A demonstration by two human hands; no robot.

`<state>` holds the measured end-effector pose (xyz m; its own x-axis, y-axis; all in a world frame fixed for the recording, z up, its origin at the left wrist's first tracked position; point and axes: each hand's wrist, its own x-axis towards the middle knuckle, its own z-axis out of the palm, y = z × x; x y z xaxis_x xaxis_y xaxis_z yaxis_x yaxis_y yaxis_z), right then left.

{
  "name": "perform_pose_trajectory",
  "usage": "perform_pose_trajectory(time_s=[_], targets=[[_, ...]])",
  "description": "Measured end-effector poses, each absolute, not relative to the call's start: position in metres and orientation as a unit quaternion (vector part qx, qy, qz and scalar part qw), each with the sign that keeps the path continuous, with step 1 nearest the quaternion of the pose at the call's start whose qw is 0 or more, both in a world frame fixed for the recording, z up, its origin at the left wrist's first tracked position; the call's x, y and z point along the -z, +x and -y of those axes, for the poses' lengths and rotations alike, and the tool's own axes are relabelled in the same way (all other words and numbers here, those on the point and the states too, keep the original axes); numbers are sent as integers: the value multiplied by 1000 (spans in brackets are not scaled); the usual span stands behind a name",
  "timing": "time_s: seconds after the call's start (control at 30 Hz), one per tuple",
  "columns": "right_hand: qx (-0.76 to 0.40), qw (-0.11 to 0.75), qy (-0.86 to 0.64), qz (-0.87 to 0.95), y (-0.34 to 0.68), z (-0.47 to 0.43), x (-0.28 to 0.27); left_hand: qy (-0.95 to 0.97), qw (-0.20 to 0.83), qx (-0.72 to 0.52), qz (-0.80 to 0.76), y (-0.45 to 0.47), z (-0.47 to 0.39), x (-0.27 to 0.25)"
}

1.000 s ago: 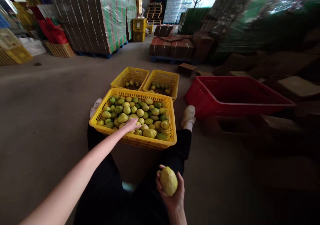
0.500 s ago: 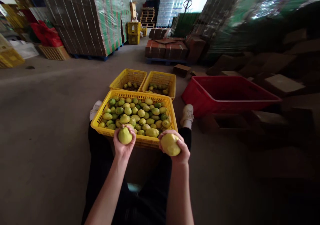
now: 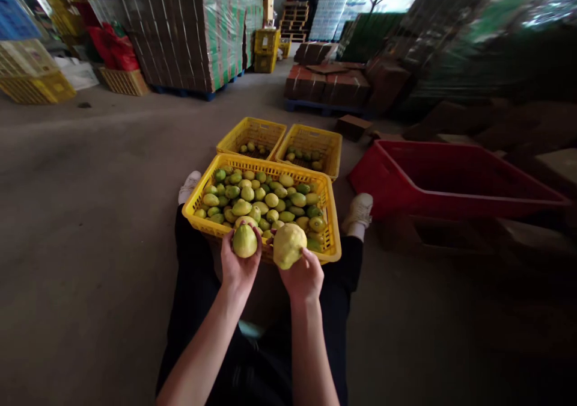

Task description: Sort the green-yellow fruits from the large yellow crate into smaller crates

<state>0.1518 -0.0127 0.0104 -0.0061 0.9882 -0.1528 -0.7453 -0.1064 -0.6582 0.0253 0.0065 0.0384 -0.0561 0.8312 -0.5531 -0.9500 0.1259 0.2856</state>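
My left hand (image 3: 240,263) is wrapped round a greenish-yellow lemon (image 3: 244,241), its end turned up toward me. In my right hand (image 3: 306,276) sits a larger, paler, bumpy lemon (image 3: 289,246), with the thumb along its right side. Both hands are just over the near rim of a yellow plastic crate (image 3: 333,237), a short gap between them. Inside this crate lie many green and yellow lemons (image 3: 271,200). My fingers behind the fruit are partly hidden.
Two yellow crates (image 3: 255,130) with fewer lemons stand behind the full one. To the right is a large red tub (image 3: 406,192), with cardboard boxes around it. Wrapped pallet stacks (image 3: 166,33) rise at the back left. My shoes (image 3: 359,209) flank the crate.
My hands have come closer together, and the right one has turned its lemon and moved left toward the other. The view has swung left, so the surroundings shift right.
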Motion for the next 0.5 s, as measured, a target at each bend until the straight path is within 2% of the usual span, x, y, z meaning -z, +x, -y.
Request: perform_pose_trajectory(time_s=[0.2, 0.4, 0.5], targets=[[-670, 644, -343, 136, 152, 7, 8, -83, 731, -595, -325, 23, 0, -28], [-597, 686, -345, 232, 156, 10, 12, 45, 637, -647, -416, 24, 5, -25], [-555, 718, -342, 245, 155, 15, 7, 25, 627, -663, -409, 26, 5, -37]])
